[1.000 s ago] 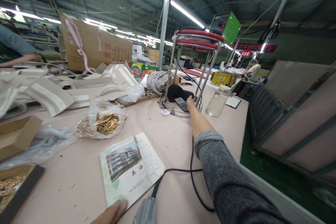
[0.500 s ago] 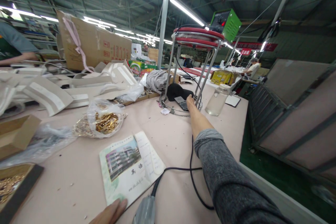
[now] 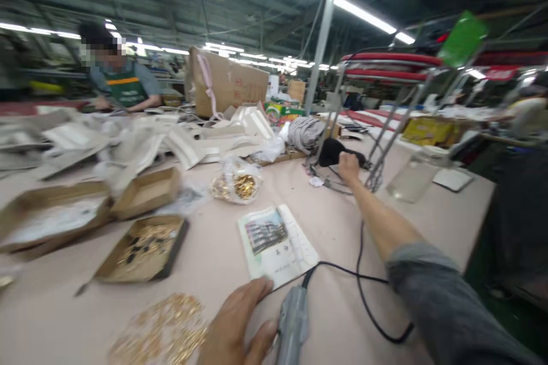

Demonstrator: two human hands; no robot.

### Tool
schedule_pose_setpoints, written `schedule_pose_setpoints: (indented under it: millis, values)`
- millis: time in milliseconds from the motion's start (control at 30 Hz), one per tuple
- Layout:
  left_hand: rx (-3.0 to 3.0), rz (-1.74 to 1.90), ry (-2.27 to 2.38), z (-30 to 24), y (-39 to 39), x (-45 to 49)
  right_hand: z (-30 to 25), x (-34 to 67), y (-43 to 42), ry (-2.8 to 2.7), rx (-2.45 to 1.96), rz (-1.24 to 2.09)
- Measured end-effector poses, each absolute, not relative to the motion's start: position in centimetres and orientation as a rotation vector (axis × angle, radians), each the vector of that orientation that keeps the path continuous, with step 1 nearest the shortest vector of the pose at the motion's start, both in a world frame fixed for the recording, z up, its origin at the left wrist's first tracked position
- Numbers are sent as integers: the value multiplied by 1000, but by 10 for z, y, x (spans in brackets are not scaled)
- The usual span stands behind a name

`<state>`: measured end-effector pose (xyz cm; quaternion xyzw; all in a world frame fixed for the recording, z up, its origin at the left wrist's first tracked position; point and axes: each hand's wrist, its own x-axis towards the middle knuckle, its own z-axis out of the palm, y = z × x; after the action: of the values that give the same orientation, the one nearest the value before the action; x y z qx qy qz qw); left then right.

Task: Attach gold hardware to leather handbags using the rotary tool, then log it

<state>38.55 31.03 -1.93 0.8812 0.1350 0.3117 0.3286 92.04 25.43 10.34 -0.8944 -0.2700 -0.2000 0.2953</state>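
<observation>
My left hand (image 3: 240,319) rests on the table, fingers stretched out and thumb apart. Its fingertips touch the lower edge of a booklet (image 3: 264,236) with a building on its cover. Beside the thumb lies a grey handle-shaped tool (image 3: 292,325) with a black cable (image 3: 359,276). Farther off, my right hand (image 3: 349,166) reaches between the metal legs of a red-topped stool (image 3: 391,60), in front of a black cap (image 3: 331,151). The right fingers are curled closed. Blur hides what they hold, if anything.
Gold metal pieces (image 3: 166,328) lie loose near my left hand; more fill a plastic bag (image 3: 242,182) and a cardboard tray (image 3: 107,274). Grey-white strips (image 3: 184,145) are heaped at the back left. A clear jar (image 3: 411,179) stands right of the stool. A co-worker (image 3: 128,85) sits across.
The view has swung left, bringing the co-worker, trays and loose gold pieces into sight. My right hand has curled closed; the dark flat object beside it no longer shows clearly. More of my left hand shows.
</observation>
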Motion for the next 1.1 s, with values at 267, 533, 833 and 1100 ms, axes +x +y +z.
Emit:
schedule_pose_setpoints:
  millis: [267, 533, 833, 1100]
  values:
    - [2145, 578, 370, 21, 309, 367, 80, 680, 214, -1017, -1901, -219]
    - [2226, 554, 310, 26, 302, 355, 48, 522, 113, -932, -2091, -204]
    - [2435, 721, 266, 21, 295, 349, 24, 487, 96, -842, -2263, -259]
    - [2593, 823, 403, 30, 294, 342, 29, 484, 95, -905, -2331, -188]
